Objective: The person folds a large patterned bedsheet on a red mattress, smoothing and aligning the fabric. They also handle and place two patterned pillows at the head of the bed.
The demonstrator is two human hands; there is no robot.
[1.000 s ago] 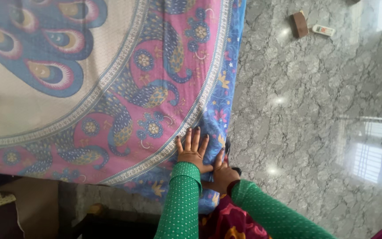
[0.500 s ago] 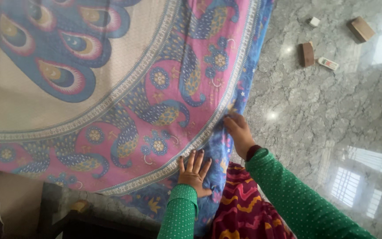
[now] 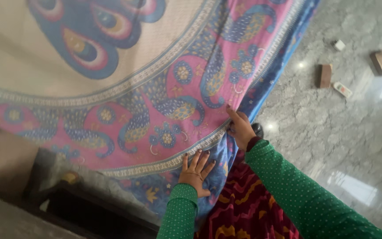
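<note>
Right hand (image 3: 240,128) slid along the bedsheet's (image 3: 155,88) diagonal blue edge; left hand (image 3: 194,170) stayed flat.

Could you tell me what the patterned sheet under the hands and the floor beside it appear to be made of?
The patterned sheet looks like thin woven cotton, matte, since it creases softly and drapes over the edge. The floor looks like polished grey marble or stone tile: veined and mirror-glossy, reflecting window light.

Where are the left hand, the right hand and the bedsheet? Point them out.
left hand (image 3: 195,170), head view, back of the hand.
right hand (image 3: 240,128), head view, back of the hand.
bedsheet (image 3: 155,84), head view, pink patterned band.
</note>
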